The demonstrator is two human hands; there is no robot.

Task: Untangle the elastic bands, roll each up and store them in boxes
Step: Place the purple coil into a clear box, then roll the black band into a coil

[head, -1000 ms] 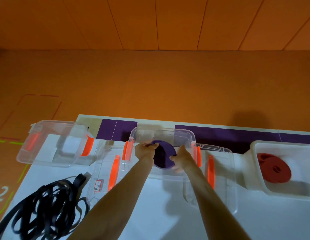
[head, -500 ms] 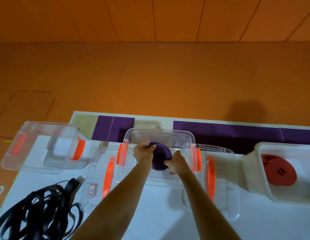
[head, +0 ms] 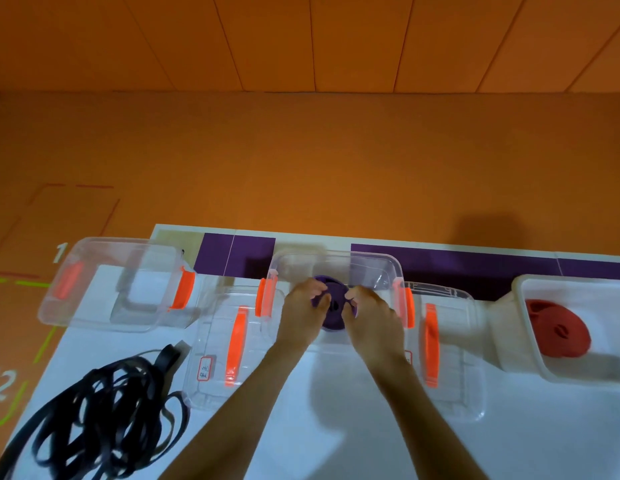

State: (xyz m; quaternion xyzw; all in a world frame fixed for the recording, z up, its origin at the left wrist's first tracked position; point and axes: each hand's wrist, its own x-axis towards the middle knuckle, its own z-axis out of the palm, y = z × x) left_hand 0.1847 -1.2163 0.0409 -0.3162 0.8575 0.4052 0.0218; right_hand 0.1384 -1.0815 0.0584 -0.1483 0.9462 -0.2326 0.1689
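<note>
A rolled purple elastic band (head: 333,306) sits inside the middle clear box (head: 336,265), which has orange handles. My left hand (head: 303,311) grips the roll's left side and my right hand (head: 370,315) grips its right side, both reaching into the box. A tangled black band (head: 97,420) lies on the white table (head: 336,445) at the front left. A rolled red band (head: 558,329) rests in the white box (head: 523,306) on the right.
An empty clear box (head: 111,285) stands at the left table corner. Two clear lids with orange clips lie flat: one (head: 228,348) left of my arms, one (head: 447,351) right of them. A purple strip (head: 474,268) runs along the table's far edge.
Both hands have lowered the purple roll deeper into the middle box and closed in over it. The camera view has shifted slightly.
</note>
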